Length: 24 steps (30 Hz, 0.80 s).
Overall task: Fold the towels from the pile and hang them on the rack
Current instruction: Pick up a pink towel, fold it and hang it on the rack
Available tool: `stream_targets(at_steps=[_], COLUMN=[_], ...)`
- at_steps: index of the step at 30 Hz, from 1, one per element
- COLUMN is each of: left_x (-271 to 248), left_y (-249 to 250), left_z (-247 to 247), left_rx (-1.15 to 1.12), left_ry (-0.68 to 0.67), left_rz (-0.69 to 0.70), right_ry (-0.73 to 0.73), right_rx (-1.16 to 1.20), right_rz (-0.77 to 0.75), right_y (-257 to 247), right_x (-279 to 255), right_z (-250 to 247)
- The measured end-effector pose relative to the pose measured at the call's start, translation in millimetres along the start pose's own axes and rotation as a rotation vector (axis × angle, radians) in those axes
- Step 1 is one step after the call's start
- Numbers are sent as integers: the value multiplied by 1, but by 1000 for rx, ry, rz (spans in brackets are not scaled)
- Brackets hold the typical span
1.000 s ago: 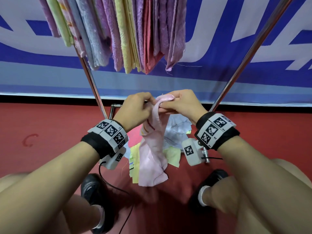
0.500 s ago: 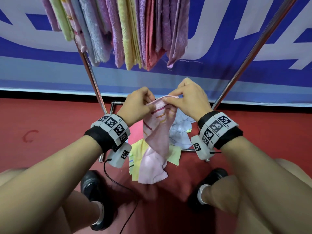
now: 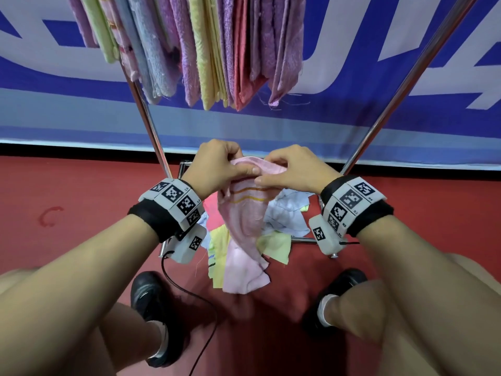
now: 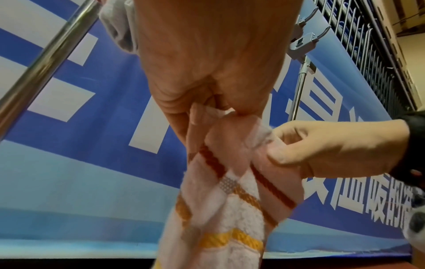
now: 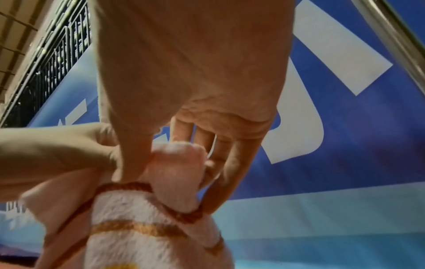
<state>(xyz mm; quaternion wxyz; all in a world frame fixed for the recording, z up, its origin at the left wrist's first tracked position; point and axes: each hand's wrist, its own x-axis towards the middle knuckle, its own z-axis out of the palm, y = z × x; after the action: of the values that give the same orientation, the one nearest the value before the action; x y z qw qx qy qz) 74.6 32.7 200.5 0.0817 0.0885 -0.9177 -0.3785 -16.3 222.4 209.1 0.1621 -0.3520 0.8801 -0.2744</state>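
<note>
- Pink towel (image 3: 245, 213): held in mid-air between the person's knees, below the hung towels and above the pile. Its top edge is bunched between both hands; the rest hangs in a loose twisted column. Red and yellow woven stripes cross it near the top.
- Left hand (image 3: 217, 166): grip closed on the towel's upper edge, thumb pressing the cloth against the curled fingers.
- Right hand (image 3: 294, 169): grip likewise closed in a pinch on the same edge, just beside the left hand, thumb under and fingers (image 5: 220, 151) over the fold.
- Handling, as judged: light, soft terry cloth, limp and with no stiffness of its own; it will sag and twist wherever it is not held. It is not slippery or fragile. The best hold is at the two top corners, hands drawn apart along the hem so that the cloth falls flat for folding.
- Pile (image 3: 284, 213): loose towels in pale blue, yellow and pink, lying low between the rack's legs, directly behind the hanging towel.
- Rack (image 3: 401, 85): slanted metal poles rise on both sides of the hands.
- Hung towels (image 3: 206, 47): a dense row overhead, packed close together; free bar seems to lie to their right.
- Obstacles, as judged: the poles flank the lift path, and a black cable (image 3: 189, 291) trails over the red floor near the left shoe.
</note>
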Motion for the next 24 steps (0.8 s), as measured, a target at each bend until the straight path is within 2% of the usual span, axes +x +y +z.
stream_targets(at_steps=[3, 6, 8, 14, 18, 24], left_x=[1, 5, 6, 1, 0, -1], left_y=[0, -6, -11, -8, -6, -7], left_z=[-8, -23, -28, -21, -20, -27], left_rx=[6, 78, 88, 121, 74, 230], left_ry=[-54, -203, -242, -102, -34, -167], left_rz=[12, -4, -30, -20, 6, 122], right_ry=[57, 96, 86, 7, -36, 40], right_rx=[-3, -27, -39, -67, -41, -134], right_rz=[-17, 9, 30, 120, 85, 78], right_y=[4, 11, 14, 12, 9, 15], right_x=[4, 8, 7, 7, 4, 6], right_z=[6, -2, -8, -6, -2, -12])
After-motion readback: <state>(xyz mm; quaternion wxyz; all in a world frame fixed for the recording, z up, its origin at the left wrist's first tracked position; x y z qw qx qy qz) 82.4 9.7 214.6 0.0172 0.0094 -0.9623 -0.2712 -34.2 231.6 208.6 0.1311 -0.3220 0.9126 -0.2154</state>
